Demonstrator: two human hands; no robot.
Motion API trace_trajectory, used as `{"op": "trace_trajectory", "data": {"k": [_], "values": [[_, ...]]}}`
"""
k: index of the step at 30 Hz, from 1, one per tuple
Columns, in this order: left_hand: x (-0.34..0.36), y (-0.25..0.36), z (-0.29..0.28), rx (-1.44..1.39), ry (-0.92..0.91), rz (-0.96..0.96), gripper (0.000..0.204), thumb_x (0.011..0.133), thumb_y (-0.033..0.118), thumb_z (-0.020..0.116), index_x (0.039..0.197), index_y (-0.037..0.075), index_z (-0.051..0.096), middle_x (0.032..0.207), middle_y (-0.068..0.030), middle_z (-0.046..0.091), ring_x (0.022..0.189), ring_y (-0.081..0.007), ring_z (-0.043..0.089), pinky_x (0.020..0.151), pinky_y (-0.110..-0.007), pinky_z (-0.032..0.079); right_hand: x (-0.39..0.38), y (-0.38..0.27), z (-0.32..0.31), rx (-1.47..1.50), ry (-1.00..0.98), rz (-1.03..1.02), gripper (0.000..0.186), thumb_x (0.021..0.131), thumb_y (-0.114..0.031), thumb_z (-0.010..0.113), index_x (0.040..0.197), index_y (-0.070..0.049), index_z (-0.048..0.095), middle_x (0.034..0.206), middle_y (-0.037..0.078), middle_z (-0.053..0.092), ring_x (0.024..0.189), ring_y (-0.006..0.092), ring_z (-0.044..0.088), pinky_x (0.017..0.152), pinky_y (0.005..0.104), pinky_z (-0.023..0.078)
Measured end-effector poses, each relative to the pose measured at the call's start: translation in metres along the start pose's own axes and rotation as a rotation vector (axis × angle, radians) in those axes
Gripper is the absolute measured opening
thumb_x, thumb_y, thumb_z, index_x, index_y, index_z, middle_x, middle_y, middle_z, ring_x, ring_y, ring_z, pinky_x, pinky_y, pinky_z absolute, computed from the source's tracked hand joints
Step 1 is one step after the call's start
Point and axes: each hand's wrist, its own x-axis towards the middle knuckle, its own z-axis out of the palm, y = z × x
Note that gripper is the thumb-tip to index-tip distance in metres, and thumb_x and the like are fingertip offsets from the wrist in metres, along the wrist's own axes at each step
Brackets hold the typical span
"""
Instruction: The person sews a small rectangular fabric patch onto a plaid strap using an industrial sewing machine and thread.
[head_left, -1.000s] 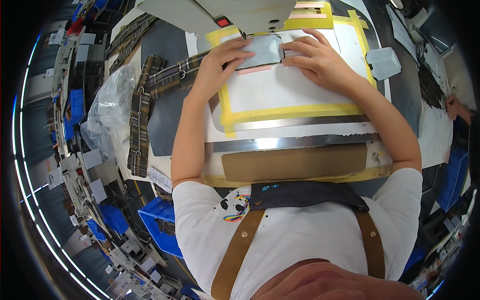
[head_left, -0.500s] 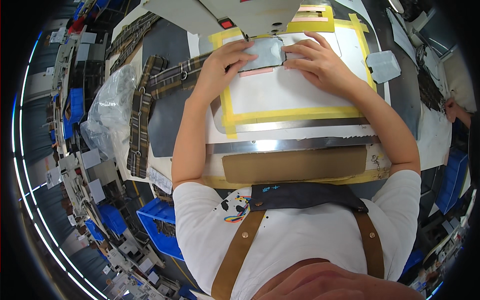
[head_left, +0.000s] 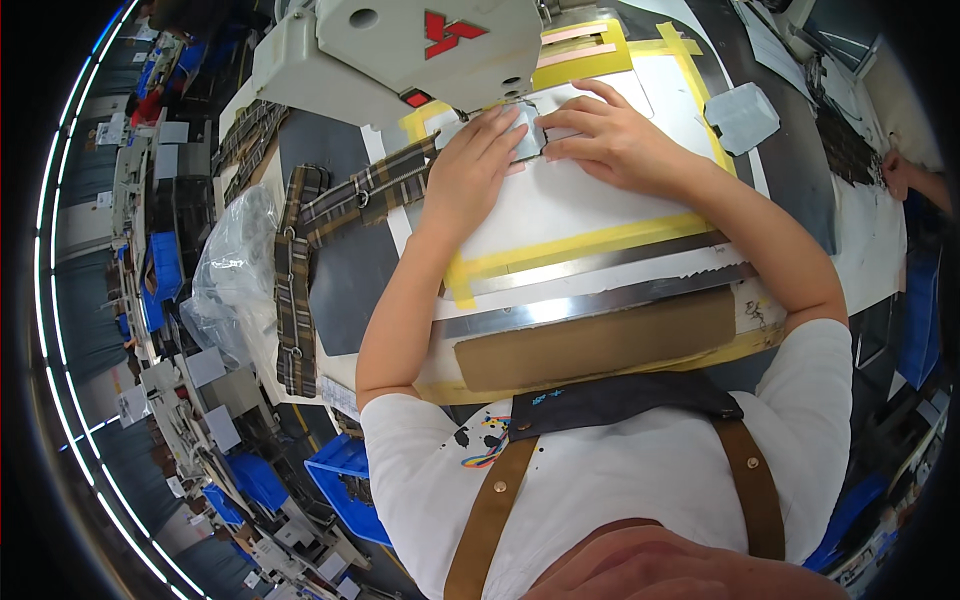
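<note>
- One grey patch (head_left: 529, 133) lies flat on the white sheet (head_left: 560, 212), just on the near side of the sewing machine (head_left: 375, 60); much of it is covered.
- The left hand (head_left: 474, 166) lies over the patch, palm down, its fingers stretched out and close together; its thumb is hidden.
- The right hand (head_left: 612, 143) has its fingers slightly spread, tips at the patch's right edge; whether it pinches anything there, I cannot tell.
- The step in hand looks like steadying or guiding the patch beside the machine. The next move seems to call for even, light pressure from both hands, patch flat and fingers away from the needle area.
- Half a second ago the left hand sat at the patch's left edge and left most of it bare; now its fingers reach across. The right hand stays at the right edge. The view has shifted, so more of the machine shows.
- A plaid strap (head_left: 384, 184) runs in from the left to the left hand; whether it joins the patch is hidden.
- Yellow tape (head_left: 560, 252) borders the sheet; another grey piece (head_left: 743, 118) lies farther right.
</note>
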Motion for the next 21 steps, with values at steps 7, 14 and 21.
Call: {"op": "trace_trajectory", "data": {"k": [7, 14, 21], "values": [[0.0038, 0.0053, -0.0019, 0.060, -0.082, -0.013, 0.037, 0.092, 0.001, 0.069, 0.128, 0.009, 0.069, 0.139, -0.0065, 0.067, 0.133, -0.0313, 0.060, 0.105, -0.042, 0.054, 0.0012, -0.0020, -0.0029, 0.005, 0.020, -0.016, 0.007, 0.090, -0.008, 0.074, 0.096, -0.010, 0.075, 0.121, 0.006, 0.072, 0.110, 0.0263, 0.066, 0.118, 0.0514, 0.042], [0.0005, 0.0035, -0.0001, 0.099, -0.100, -0.015, 0.040, 0.089, 0.002, 0.070, 0.129, 0.011, 0.069, 0.141, -0.0034, 0.065, 0.134, -0.0295, 0.059, 0.104, -0.042, 0.055, -0.0029, 0.0032, 0.0025, 0.030, -0.021, 0.001, 0.030, 0.082, -0.001, 0.077, 0.109, -0.014, 0.075, 0.134, 0.006, 0.068, 0.120, 0.0275, 0.064, 0.124, 0.0539, 0.036], [-0.0006, 0.0050, -0.0005, 0.108, -0.114, -0.036, 0.041, 0.090, 0.006, 0.071, 0.129, 0.015, 0.069, 0.142, -0.0006, 0.064, 0.136, -0.0271, 0.058, 0.105, -0.040, 0.055, -0.0038, 0.0057, -0.0016, 0.126, -0.026, 0.044, 0.025, 0.087, -0.001, 0.075, 0.110, -0.012, 0.076, 0.132, 0.007, 0.069, 0.121, 0.0292, 0.063, 0.119, 0.0521, 0.040]]}}
